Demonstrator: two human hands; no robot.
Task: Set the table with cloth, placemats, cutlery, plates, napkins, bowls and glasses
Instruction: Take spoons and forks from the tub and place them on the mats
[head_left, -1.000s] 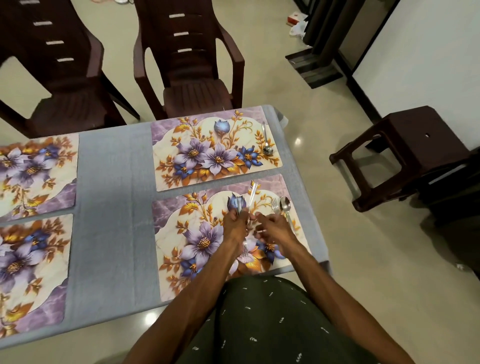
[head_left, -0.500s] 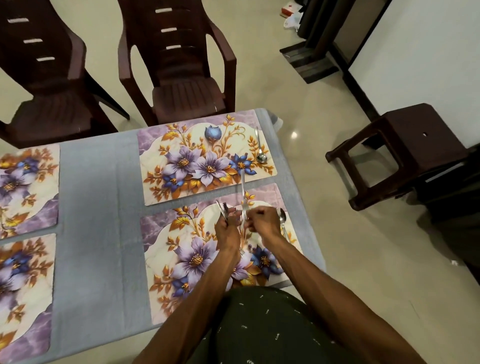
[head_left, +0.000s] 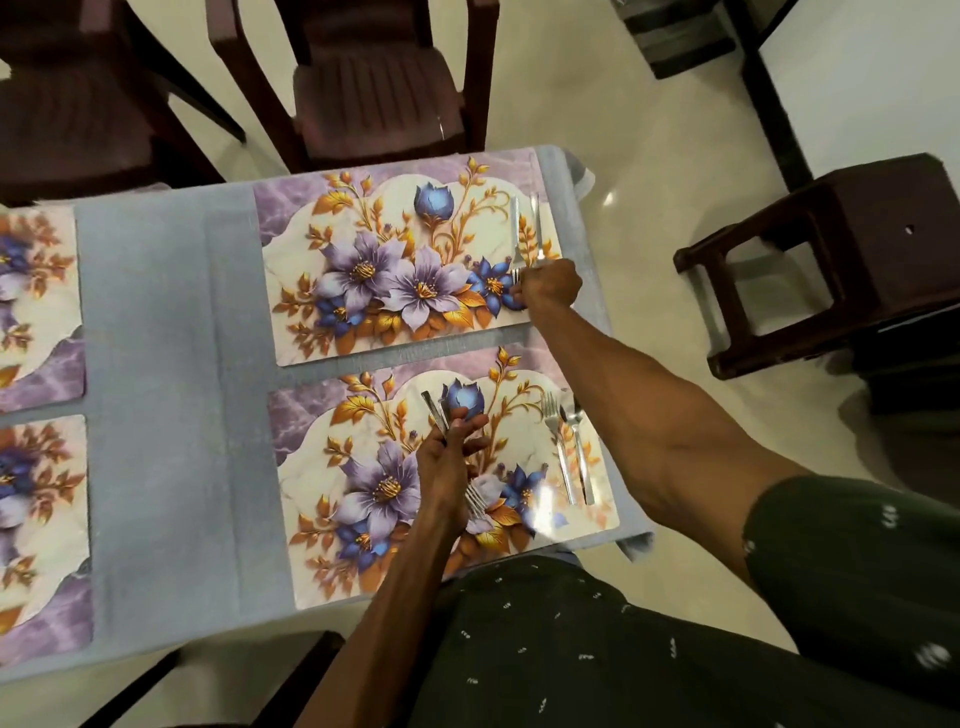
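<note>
- Cloth (head_left: 166, 322) is spread over the table; four placemats are laid, two of them cut off at the left edge.
- Near mat (head_left: 415, 478): fork (head_left: 556, 441) and spoon (head_left: 581, 447) are set side by side along its right edge.
- Far mat (head_left: 395, 260): fork (head_left: 516, 239) and a second piece (type not readable) lie along its right edge. Right hand (head_left: 550, 285) is curled at their near ends; whether the fork is gripped or only touched cannot be told.
- Left hand (head_left: 449, 467) is closed around a cutlery bundle (head_left: 435, 410) above the near mat; handles stick out past the fingers, fork tines show below the palm.
- Judged status: cloth and mats done; cutlery placed at the two right settings. No cutlery is seen on the visible parts of the left mats (head_left: 36, 306).
- Left to do: plates, napkins, bowls, glasses; none are in view.
- Surroundings: two chairs (head_left: 374, 93) beyond the far edge, a stool (head_left: 841, 260) to the right, well apart from the table.
- Obstructions: none on the table; the reach to the left mats is open, likely from further left.
</note>
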